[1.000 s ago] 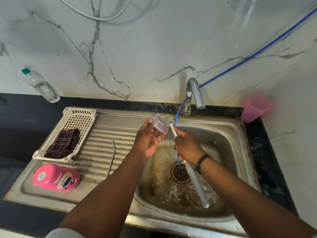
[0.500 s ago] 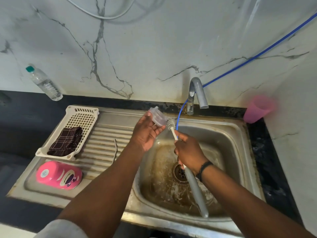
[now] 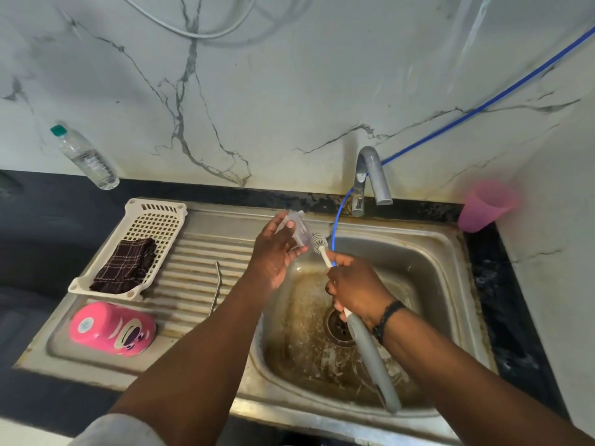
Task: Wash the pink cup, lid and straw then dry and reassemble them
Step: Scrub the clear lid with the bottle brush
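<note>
My left hand [image 3: 273,255] holds a clear plastic lid [image 3: 297,228] above the left rim of the sink basin [image 3: 428,252]. My right hand [image 3: 355,289] grips a bottle brush with a long grey handle [image 3: 370,358]; its white bristle head [image 3: 319,243] touches the lid's right side. The pink cup [image 3: 112,328] lies on its side on the drainboard at the front left. A thin metal straw [image 3: 215,286] lies on the drainboard ridges.
A white slotted tray [image 3: 161,217] with a dark checked cloth [image 3: 125,265] sits on the drainboard. A grey tap [image 3: 370,175] with a blue hose [image 3: 483,106] stands behind the basin. A pink tumbler [image 3: 483,206] is back right, a water bottle [image 3: 85,157] back left.
The brush head came down from beside the lid's top to its right side. My left hand shifted slightly left with the lid.
</note>
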